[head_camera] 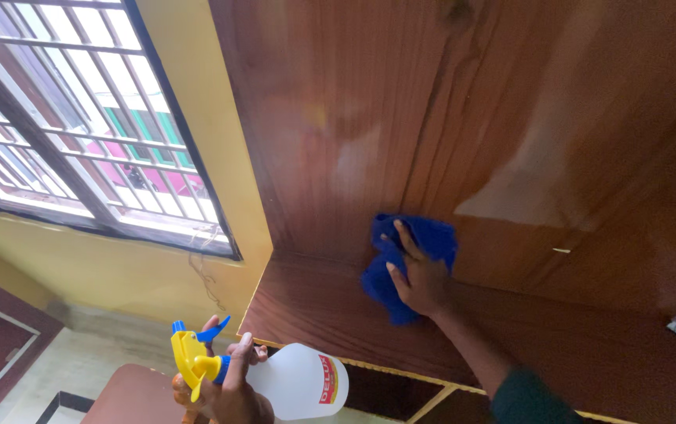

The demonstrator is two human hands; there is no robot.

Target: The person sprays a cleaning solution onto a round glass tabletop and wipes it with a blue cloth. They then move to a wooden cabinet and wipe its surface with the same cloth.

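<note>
Blue cloth (pixel 412 251) under right hand (pixel 424 279) on wooden panel (pixel 338 118).

Daylight pours in through the barred window (pixel 78 118) at the upper left, where the panes are blown out to near white. The glossy wooden panel (pixel 432 102) throws back pale, hazy patches of that light, the largest toward the right. Lower areas sit in soft shadow, darkest along the bottom right. The view is tilted, with lines bowing toward the edges, and fine detail is slightly soft throughout.
</note>
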